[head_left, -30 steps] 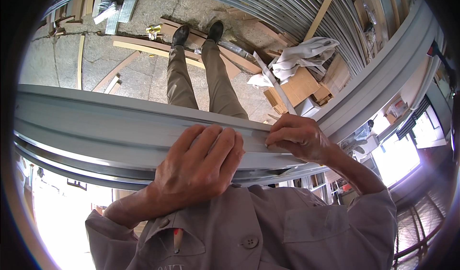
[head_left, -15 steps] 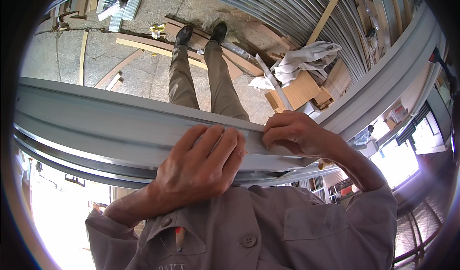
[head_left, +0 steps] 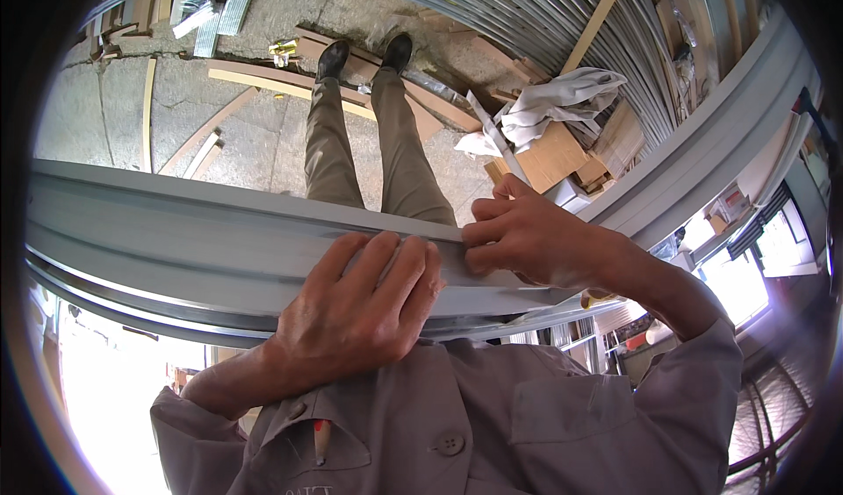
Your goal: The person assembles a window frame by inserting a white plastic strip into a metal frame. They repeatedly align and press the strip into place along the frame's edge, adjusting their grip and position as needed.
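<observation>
A long grey metal profile (head_left: 193, 231) with lengthwise ridges runs crosswise in front of my torso. My left hand (head_left: 360, 297) is over its middle, back of the hand up, fingers bent and close together. Its thumb and fingertips are mostly hidden. Just to the right, my right hand (head_left: 536, 231) is at the profile's far edge, fingers curled in a pinch against it, the index finger raised and bent. Whatever either hand pinches is too small or hidden to make out. A pencil (head_left: 321, 440) with a red end sticks out of my shirt pocket.
Beyond the profile, wood strips (head_left: 290, 91) lie on the concrete floor around my feet. Cardboard (head_left: 549, 157) and a white cloth (head_left: 566, 104) are heaped at the right. Many long metal bars (head_left: 518, 21) curve along the far side. Another grey profile (head_left: 702, 161) extends to the right.
My right hand has shifted slightly left, closer to my left hand, and its index finger has risen. My left hand stays nearly in place on the profile.
</observation>
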`<state>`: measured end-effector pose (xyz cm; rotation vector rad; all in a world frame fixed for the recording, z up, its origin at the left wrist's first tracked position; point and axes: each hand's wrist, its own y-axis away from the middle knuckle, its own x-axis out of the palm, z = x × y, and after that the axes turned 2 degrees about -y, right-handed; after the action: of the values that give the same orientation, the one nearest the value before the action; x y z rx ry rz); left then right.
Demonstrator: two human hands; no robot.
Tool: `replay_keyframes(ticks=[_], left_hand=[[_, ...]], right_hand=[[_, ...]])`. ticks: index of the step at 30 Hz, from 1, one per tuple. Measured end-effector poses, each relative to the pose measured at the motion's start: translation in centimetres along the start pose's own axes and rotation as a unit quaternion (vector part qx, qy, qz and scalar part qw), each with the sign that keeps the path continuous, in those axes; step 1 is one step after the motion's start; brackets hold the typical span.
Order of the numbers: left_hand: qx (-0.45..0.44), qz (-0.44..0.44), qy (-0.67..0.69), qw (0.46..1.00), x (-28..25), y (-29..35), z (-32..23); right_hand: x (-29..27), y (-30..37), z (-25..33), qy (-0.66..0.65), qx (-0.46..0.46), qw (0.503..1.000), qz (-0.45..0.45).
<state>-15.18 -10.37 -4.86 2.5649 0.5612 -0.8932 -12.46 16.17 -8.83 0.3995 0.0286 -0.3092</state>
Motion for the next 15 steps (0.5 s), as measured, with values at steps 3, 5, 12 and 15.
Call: replay_keyframes(ticks=[3, 5, 12, 15], left_hand=[[-0.002, -0.001, 0.000, 1.000, 0.0, -0.1, 0.0], [0.001, -0.003, -0.002, 1.000, 0.0, -0.1, -0.1], [0.001, -0.006, -0.004, 1.000, -0.2, 0.1, -0.2], [0.006, -0.025, -0.004, 1.000, -0.2, -0.1, 0.0]], right_hand=[[-0.1, -0.4, -0.1, 0.018, -0.031, 0.999, -0.038], [0.0, -0.5, -0.8, 0.022, -0.028, 0.999, -0.021], [-0.8, -2.5, -2.0, -0.291, 0.197, 0.931, 0.095], [-1.2, -3.5, -2.3, -0.323, 0.228, 0.905, 0.158]])
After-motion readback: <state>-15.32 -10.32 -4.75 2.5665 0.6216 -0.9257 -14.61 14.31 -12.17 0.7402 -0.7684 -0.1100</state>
